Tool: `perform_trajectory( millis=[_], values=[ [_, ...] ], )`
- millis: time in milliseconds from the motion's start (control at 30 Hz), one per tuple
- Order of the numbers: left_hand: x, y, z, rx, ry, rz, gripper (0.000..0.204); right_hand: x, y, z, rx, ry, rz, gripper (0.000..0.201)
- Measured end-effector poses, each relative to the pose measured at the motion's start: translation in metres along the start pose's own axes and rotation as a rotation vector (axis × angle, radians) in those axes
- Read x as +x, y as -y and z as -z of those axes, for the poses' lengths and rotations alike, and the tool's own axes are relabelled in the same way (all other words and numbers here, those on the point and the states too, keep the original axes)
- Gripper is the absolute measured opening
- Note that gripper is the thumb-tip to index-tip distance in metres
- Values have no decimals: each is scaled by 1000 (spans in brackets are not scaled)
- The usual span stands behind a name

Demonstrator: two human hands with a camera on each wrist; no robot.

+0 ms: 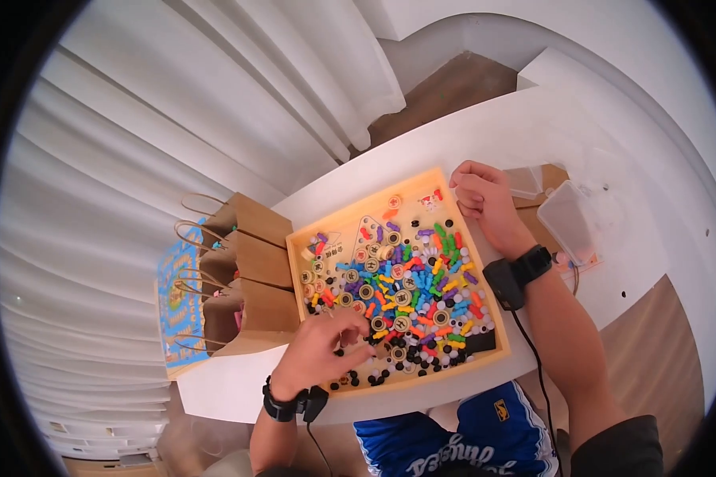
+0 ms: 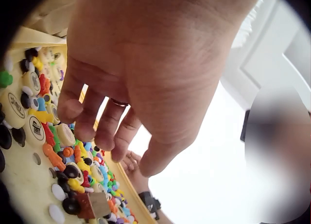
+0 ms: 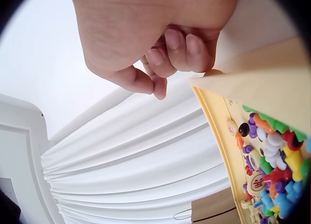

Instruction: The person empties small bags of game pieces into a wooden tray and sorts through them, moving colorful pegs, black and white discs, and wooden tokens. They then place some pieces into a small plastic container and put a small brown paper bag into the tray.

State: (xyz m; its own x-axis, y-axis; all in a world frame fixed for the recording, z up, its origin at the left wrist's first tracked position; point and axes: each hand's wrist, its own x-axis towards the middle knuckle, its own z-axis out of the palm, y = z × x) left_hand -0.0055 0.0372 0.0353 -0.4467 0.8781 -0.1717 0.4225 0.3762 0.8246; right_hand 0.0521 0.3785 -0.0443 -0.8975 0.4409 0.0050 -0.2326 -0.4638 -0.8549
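Note:
A shallow wooden tray on the white table holds a mixed heap of small game pieces. Among them lie colourful pegs, round Chinese chess discs and black and white beads. Over the tray's near left part hovers the left hand, its fingers apart and slightly bent with nothing between them. A small reddish-brown block shows among the pieces below it in the left wrist view. At the far right corner, the right hand rests beside the rim, fingers loosely curled and holding nothing.
Brown paper bags with handles stand along the tray's left side, beside a blue printed board. To the right lie a clear plastic container and a flat brown bag. White curtains hang behind.

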Motion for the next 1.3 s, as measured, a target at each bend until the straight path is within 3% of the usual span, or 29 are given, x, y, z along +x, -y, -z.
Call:
perform_trajectory(
  millis=[67,200,367,467,567,600,667,733,800,933,1000,1300],
  values=[
    [1,-14,-12,508,-70,-177,28,0,-1,1,9,11,14,17],
    [-1,-15,-26,647,32,-208,32,-1,-1,0,21,11,26,16],
    [-7,-24,-28,727,-5,-206,23,-1,-3,-3,36,10,33,16],
    [-21,-50,5,563,-118,-197,25,-3,2,-2,28,16,37,17],
    [-42,-78,61,582,-376,-175,26,-2,2,-2,28,3,19,18],
    [-52,-94,77,528,-490,-37,23,-3,2,-2,39,7,31,18],
    [-62,-84,128,570,-678,-220,22,-3,3,-3,32,4,20,17],
    [-66,-74,169,567,-783,-214,18,-3,2,-3,43,8,21,17],
    [-63,-55,207,317,-882,-102,15,-4,3,-2,46,10,20,17],
    [-48,-3,249,235,-818,72,15,-4,2,-4,29,2,22,17],
    [-37,18,256,410,-678,145,17,-4,3,-5,19,-5,33,16],
    [-13,58,270,342,-564,142,21,-4,2,-4,43,6,26,15]
  ],
)
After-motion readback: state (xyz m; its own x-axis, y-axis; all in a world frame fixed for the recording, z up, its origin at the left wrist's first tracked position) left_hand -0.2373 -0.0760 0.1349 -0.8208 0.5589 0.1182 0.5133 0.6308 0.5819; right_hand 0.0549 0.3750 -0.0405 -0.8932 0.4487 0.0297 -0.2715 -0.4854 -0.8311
